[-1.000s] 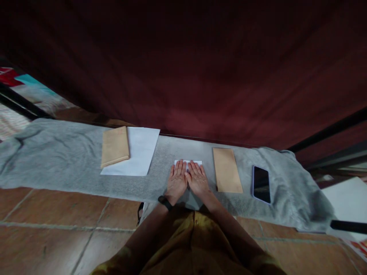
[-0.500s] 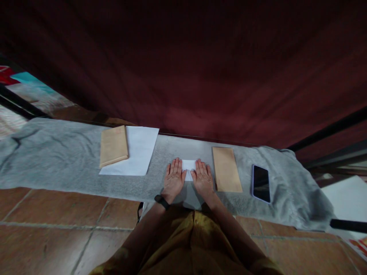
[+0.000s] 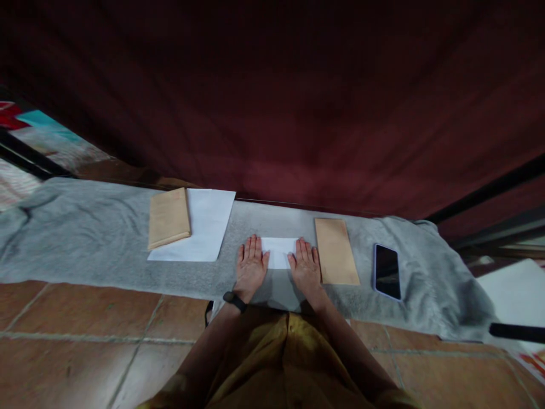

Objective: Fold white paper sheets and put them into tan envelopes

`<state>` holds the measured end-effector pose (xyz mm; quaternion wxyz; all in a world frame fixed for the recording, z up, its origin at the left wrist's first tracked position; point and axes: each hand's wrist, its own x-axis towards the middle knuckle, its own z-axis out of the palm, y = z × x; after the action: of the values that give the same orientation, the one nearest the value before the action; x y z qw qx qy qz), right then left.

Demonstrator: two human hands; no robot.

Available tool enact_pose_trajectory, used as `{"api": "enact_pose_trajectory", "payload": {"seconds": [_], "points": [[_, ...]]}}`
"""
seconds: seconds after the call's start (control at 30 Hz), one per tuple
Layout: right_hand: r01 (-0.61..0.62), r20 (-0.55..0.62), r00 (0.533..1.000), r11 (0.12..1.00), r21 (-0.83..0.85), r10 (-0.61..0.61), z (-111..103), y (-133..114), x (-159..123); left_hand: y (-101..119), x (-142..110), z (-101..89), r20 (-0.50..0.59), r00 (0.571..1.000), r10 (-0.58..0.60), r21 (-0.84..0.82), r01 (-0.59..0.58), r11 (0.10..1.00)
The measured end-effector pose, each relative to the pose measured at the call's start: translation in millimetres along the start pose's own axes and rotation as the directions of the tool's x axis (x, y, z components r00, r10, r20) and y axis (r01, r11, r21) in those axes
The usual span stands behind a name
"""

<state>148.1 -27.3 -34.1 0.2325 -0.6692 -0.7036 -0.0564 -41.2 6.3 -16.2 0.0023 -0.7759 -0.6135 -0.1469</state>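
Note:
A folded white sheet of paper point(image 3: 279, 253) lies on the grey cloth in front of me, wider than it is deep. My left hand point(image 3: 251, 266) rests flat on its left end, palm down, fingers stretched forward. On the right end lies my right hand point(image 3: 305, 265), flat too, with its thumb pointing inward. Between the two hands the middle of the paper is uncovered. Just right of my right hand is a single brown envelope point(image 3: 338, 251).
Grey cloth point(image 3: 106, 227) covers the long bench. To the left, a stack of brown envelopes point(image 3: 169, 218) sits on white paper sheets point(image 3: 210, 221). A phone point(image 3: 387, 272) lies at the right. A dark red curtain point(image 3: 289, 113) hangs behind the bench.
My hands have slid apart along the paper, the left one leftward and the right one slightly rightward. More of the white paper shows between them.

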Motion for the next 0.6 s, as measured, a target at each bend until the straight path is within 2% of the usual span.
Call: {"api": "enact_pose_trajectory", "payload": {"seconds": [0.27, 0.5, 0.6], "points": [[-0.011, 0.011, 1.000, 1.000, -0.006, 0.011, -0.2, 0.2, -0.1, -0.4, -0.4, 3.8, -0.028, 1.000, -0.001, -0.001, 0.001, 1.000], [-0.011, -0.010, 1.000, 1.000, 0.008, 0.011, 0.9, -1.3, -0.6, 6.1, 1.0, -0.8, -0.041, 0.998, -0.043, -0.006, 0.043, 0.999], [-0.015, -0.009, 1.000, 1.000, 0.011, 0.015, 0.6, -1.6, -0.6, 16.4, -0.6, -4.8, -0.031, 0.999, 0.014, -0.014, -0.015, 1.000]]}}
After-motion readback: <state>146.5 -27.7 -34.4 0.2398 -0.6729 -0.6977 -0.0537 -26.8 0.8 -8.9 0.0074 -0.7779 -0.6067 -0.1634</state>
